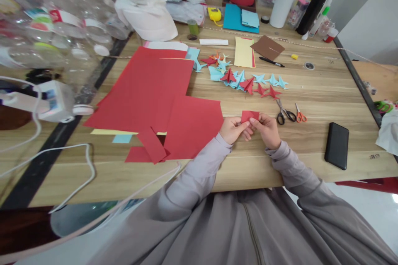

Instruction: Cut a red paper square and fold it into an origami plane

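Near the front edge of the surface [306,149], just right of the smaller red sheet [192,122], a small red piece [249,114] is held between both hands. It looks flat and four-cornered, and no points show on it, so its shaping seems at an early stage; whether it already carries creases is too small to tell.

Beyond it, towards the middle, stand the finished-looking ones: pointed red shapes [248,85] and pointed blue shapes [259,78], some in a loose row to the right, others crowded together on the left, where overlap prevents a sure count. Plenty of stock seems left: the large red sheet [146,87] and the smaller one lie unfolded on the left, with red strips [152,145] at their near side. Black scissors [283,114] and orange scissors [300,115] rest to the right, apart from the hands.

The left grip [231,129] is closed on the piece's near left part, its thumb on top; the right grip [268,131] pinches the near right corner. Most of the piece sticks out on the far side of the fingertips. Whether its underside touches the surface cannot be told.
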Demonstrator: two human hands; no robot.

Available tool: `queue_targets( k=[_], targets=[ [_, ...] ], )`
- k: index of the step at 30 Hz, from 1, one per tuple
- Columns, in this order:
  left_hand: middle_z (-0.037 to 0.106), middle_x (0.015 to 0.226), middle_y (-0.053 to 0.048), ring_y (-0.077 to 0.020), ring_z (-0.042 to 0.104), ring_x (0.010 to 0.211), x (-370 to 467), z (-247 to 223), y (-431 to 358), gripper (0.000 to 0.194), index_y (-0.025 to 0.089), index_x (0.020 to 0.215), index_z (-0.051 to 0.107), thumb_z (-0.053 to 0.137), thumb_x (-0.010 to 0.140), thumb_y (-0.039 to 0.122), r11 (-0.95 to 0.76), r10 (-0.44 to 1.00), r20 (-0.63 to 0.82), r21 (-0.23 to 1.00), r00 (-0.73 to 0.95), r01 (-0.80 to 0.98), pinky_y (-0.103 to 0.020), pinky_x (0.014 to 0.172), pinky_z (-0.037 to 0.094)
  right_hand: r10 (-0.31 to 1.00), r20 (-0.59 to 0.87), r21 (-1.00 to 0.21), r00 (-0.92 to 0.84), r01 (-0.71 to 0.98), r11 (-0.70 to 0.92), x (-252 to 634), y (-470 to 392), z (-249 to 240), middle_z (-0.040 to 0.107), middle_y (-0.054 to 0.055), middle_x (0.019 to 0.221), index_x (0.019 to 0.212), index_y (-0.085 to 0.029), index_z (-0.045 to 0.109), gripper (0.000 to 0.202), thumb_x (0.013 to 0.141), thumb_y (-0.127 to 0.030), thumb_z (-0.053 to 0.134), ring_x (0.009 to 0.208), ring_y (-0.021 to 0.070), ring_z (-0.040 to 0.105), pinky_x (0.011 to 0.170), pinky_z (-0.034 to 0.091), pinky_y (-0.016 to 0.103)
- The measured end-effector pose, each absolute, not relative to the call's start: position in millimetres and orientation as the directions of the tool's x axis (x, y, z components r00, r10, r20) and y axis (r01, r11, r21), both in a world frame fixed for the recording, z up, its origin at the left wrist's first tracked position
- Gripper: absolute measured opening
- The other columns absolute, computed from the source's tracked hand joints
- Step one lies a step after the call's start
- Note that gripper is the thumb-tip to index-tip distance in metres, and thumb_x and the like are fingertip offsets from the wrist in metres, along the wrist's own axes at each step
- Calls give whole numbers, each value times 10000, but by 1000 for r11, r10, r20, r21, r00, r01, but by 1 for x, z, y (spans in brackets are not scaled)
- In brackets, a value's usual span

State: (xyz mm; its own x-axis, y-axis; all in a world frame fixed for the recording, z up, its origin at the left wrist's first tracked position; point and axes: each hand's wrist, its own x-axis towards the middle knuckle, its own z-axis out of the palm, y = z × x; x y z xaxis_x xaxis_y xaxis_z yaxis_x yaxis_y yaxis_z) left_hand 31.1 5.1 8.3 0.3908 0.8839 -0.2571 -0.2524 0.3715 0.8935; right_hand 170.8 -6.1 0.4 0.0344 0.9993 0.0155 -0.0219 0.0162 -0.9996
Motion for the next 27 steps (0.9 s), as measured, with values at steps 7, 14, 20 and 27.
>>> queue_targets(
  k=[7, 14, 20, 27],
  targets=[
    [659, 536, -79, -156, 602, 395, 30, 6, 5, 383, 80, 653, 640, 772, 627, 438, 354, 884, -242, 906, 399, -234, -260, 383, 508, 999, 4, -999, 42, -49, 6, 171, -6, 4, 573, -20, 493, 524, -189, 550, 399, 683, -511, 722, 465, 98, 483, 482, 392, 255],
    [665, 552, -70, -149, 610, 413, 31, 5, 5, 365, 89, 669, 655, 778, 621, 429, 318, 897, -212, 919, 388, -234, -258, 402, 525, 1000, 3, -999, 23, -51, 4, 172, -5, 5, 544, -34, 457, 505, -186, 516, 431, 664, -521, 734, 431, 81, 449, 458, 364, 241],
    [664, 561, -67, -140, 602, 403, 32, 7, 5, 395, 87, 651, 645, 811, 572, 436, 290, 915, -190, 923, 356, -252, -250, 399, 518, 999, -23, -997, -28, -68, -25, 172, -4, 3, 515, -41, 449, 511, -188, 497, 440, 674, -528, 723, 429, 77, 426, 452, 338, 238],
    [641, 539, -44, -152, 611, 416, 30, 5, 7, 440, 88, 683, 629, 802, 578, 479, 388, 846, -221, 880, 486, -275, -256, 406, 522, 983, -144, -950, -115, -261, -170, 172, -4, 3, 518, -36, 436, 492, -166, 523, 415, 691, -460, 738, 405, 66, 428, 438, 317, 226]
  ],
)
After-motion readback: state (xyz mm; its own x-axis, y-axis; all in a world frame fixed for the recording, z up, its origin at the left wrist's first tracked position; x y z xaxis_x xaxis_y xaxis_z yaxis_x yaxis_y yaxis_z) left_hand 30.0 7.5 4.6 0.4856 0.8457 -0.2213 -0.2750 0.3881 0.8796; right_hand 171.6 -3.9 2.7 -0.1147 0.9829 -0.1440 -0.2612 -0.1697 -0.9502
